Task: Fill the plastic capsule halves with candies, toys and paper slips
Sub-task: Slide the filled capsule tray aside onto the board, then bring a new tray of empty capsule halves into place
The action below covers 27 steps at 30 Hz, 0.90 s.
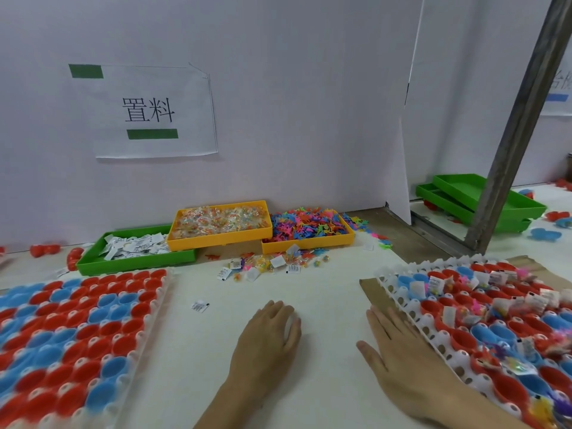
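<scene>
A white holder tray (145, 329) at the left carries several empty red and blue capsule halves. Another white tray (411, 308) at the right carries capsule halves with candies, toys and paper slips in them. My left hand (269, 339) rests flat on the white table between the trays, fingers relaxed. My right hand (399, 357) lies flat with straight fingers against the left edge of the right tray. At the back stand a green bin of paper slips (102, 264), a yellow bin of wrapped candies (216, 239) and a yellow bin of coloured toys (309, 244).
Loose candies, toys and slips (266, 266) lie scattered before the bins. One slip (200, 305) lies alone on the table. A cardboard sheet (373, 291) sits under the right tray. A metal post (520, 125) and stacked green bins (510, 209) stand at the right.
</scene>
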Each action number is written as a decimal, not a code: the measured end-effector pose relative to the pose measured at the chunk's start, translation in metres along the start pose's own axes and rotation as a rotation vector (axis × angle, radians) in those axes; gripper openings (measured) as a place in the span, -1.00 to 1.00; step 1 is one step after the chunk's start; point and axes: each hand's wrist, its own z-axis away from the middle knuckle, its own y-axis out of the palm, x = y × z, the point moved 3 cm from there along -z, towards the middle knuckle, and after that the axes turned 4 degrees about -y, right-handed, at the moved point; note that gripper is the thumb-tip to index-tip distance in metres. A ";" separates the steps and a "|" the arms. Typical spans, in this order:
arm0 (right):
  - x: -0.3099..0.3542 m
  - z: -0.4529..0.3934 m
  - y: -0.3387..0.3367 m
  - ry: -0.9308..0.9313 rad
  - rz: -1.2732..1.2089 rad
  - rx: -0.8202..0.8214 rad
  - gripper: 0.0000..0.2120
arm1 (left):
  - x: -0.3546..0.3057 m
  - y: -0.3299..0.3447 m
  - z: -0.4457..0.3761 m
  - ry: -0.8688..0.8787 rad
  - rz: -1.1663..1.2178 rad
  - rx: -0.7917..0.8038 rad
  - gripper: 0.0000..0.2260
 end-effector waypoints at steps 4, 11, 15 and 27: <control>0.003 -0.003 -0.003 0.009 0.060 0.047 -0.29 | -0.005 -0.005 0.002 0.006 0.048 -0.031 -0.64; 0.056 -0.018 -0.030 -0.150 -0.048 0.015 -0.32 | 0.004 -0.062 0.002 -0.072 -0.015 -0.160 -0.68; 0.123 -0.034 -0.037 -0.328 -0.330 -0.157 -0.54 | 0.044 -0.124 0.001 -0.207 -0.134 -0.272 -0.72; 0.282 -0.077 0.003 -0.183 -1.038 0.098 -0.80 | 0.190 -0.222 0.035 -0.608 -0.256 -0.271 -0.67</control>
